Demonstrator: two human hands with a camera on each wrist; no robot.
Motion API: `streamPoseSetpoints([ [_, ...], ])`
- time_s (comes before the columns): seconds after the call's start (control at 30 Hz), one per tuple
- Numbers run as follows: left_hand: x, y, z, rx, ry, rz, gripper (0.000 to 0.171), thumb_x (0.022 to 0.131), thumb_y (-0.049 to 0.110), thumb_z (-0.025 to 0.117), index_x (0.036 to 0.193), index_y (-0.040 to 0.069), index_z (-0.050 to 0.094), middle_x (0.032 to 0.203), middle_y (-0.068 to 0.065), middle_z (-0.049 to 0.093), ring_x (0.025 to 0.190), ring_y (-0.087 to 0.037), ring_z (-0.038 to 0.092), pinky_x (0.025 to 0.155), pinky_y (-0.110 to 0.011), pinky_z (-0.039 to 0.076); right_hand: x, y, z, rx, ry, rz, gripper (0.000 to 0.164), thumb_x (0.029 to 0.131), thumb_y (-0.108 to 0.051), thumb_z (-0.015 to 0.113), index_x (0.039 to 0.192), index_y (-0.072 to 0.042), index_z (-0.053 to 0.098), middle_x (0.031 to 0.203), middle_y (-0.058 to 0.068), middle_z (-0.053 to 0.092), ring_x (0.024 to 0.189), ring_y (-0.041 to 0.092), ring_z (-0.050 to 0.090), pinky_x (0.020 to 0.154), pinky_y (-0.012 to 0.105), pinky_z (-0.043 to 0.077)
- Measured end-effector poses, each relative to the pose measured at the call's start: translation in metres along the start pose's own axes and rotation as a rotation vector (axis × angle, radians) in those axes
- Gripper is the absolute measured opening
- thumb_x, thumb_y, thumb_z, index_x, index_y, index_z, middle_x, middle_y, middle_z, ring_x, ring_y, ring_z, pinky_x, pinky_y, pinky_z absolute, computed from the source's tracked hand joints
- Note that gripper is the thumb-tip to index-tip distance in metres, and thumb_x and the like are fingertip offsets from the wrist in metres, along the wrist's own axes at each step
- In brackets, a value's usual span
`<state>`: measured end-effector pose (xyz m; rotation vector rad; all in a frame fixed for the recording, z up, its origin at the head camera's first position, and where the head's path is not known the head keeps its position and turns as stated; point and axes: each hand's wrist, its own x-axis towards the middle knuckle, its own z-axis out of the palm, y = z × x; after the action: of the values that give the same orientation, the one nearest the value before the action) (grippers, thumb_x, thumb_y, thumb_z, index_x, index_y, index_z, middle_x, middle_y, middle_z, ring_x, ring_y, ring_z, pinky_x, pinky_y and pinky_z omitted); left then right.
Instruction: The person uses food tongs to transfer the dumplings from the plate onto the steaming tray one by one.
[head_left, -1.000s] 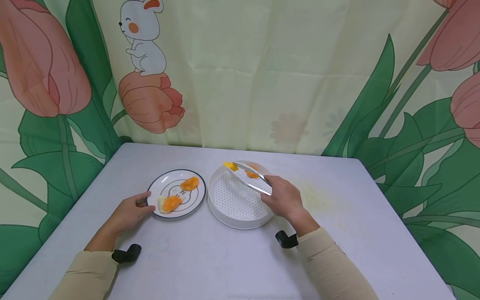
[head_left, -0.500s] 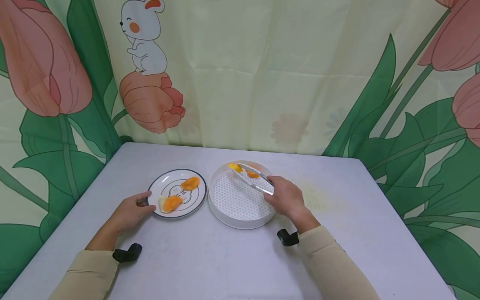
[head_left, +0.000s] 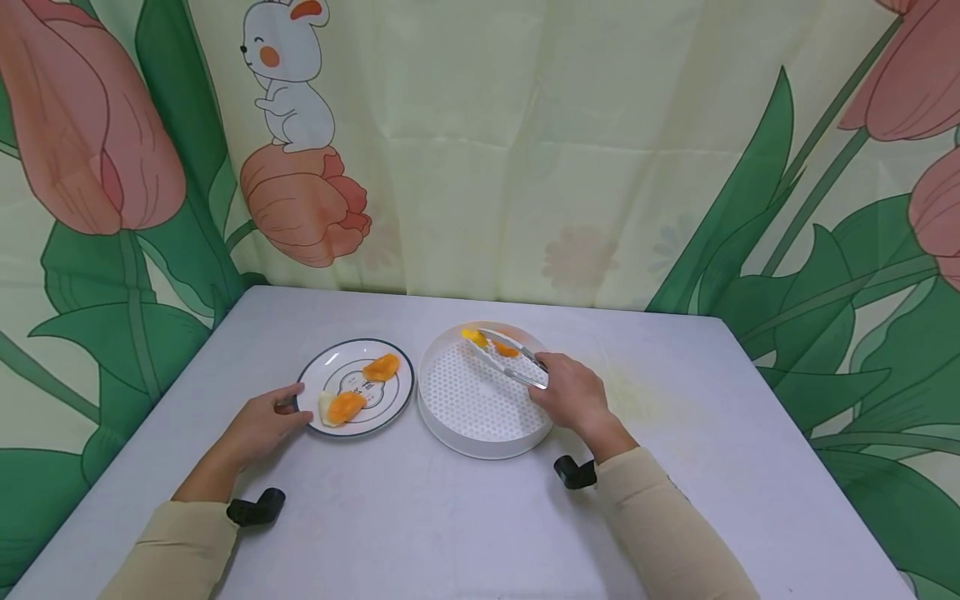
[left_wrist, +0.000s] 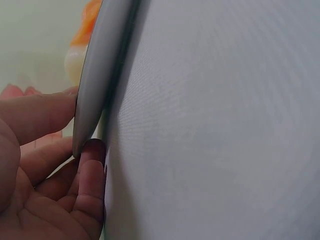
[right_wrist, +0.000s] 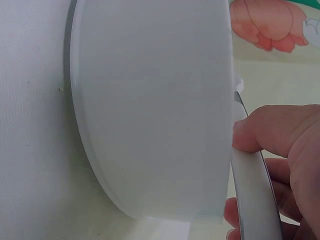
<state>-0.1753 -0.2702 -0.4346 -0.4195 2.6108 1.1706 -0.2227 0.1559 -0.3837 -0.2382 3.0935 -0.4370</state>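
Observation:
My left hand [head_left: 262, 425] holds the left rim of a white plate [head_left: 318, 367] with a dark blue edge. In the left wrist view the thumb lies on the rim and fingertips [left_wrist: 92, 175] are tucked beneath it. Two orange pieces of food, one [head_left: 380, 367] at the back and one [head_left: 347, 407] at the front beside a pale piece [head_left: 326, 408], lie on the plate. With my right hand [head_left: 573, 392] I grip metal tongs [head_left: 517, 375] over a round white perforated steamer tray [head_left: 472, 400]. A yellow piece [head_left: 474, 337] is at the tongs' tips, next to an orange piece [head_left: 506, 350] in the tray.
Plate and tray stand side by side on a table with a white cloth [head_left: 420, 517]. Behind it hangs a curtain [head_left: 480, 167] printed with tulips and a rabbit. A black wrist camera [head_left: 257, 507] sits at the left cuff, another [head_left: 574, 472] at the right.
The tongs and the yellow piece at their tips have shifted slightly right, closer to the orange piece in the tray. My left hand and the plate stay in place.

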Motion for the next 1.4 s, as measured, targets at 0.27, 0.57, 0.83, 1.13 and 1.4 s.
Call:
streamPoseSetpoints([
  [0.27, -0.001, 0.001, 0.001, -0.001, 0.001, -0.006, 0.075, 0.097, 0.027, 0.066, 0.156, 0.001, 0.028, 0.135, -0.033, 0.045, 0.118, -0.045, 0.041, 0.106, -0.058, 0.04, 0.003, 0.002, 0.004, 0.001, -0.015, 0.003, 0.058, 0.09, -0.027, 0.069, 0.143, -0.005, 0.055, 0.139, 0.015, 0.058, 0.123, 0.034, 0.056, 0.095, 0.053, 0.05],
  [0.57, -0.002, 0.001, 0.001, -0.008, 0.003, 0.003, 0.074, 0.097, 0.026, 0.066, 0.155, 0.0, 0.029, 0.133, -0.032, 0.046, 0.117, -0.044, 0.042, 0.106, -0.058, 0.041, 0.004, 0.002, 0.006, 0.041, -0.023, 0.017, 0.061, 0.087, -0.028, 0.069, 0.142, -0.006, 0.054, 0.135, 0.013, 0.06, 0.113, 0.031, 0.059, 0.09, 0.049, 0.051],
  [0.83, -0.001, -0.001, 0.0, -0.011, 0.001, 0.002, 0.074, 0.097, 0.026, 0.066, 0.156, 0.001, 0.028, 0.135, -0.032, 0.045, 0.118, -0.044, 0.041, 0.106, -0.058, 0.04, 0.0, -0.002, 0.005, 0.08, 0.001, 0.012, 0.063, 0.086, -0.027, 0.07, 0.143, -0.007, 0.054, 0.135, 0.012, 0.06, 0.11, 0.029, 0.059, 0.087, 0.047, 0.052],
  [1.13, -0.001, 0.0, 0.0, -0.007, 0.003, 0.016, 0.074, 0.097, 0.025, 0.066, 0.155, 0.0, 0.028, 0.134, -0.032, 0.045, 0.117, -0.044, 0.041, 0.106, -0.058, 0.041, -0.007, -0.023, -0.004, 0.116, -0.002, -0.091, 0.062, 0.086, -0.028, 0.07, 0.143, -0.008, 0.054, 0.14, 0.01, 0.058, 0.115, 0.03, 0.059, 0.089, 0.048, 0.051],
  [1.4, -0.005, 0.004, -0.001, -0.014, -0.004, 0.004, 0.074, 0.097, 0.024, 0.066, 0.156, 0.0, 0.028, 0.135, -0.032, 0.044, 0.118, -0.044, 0.041, 0.106, -0.057, 0.041, -0.003, -0.044, -0.004, 0.102, -0.037, -0.194, 0.058, 0.086, -0.027, 0.069, 0.141, -0.012, 0.058, 0.133, 0.007, 0.062, 0.105, 0.026, 0.059, 0.084, 0.044, 0.051],
])
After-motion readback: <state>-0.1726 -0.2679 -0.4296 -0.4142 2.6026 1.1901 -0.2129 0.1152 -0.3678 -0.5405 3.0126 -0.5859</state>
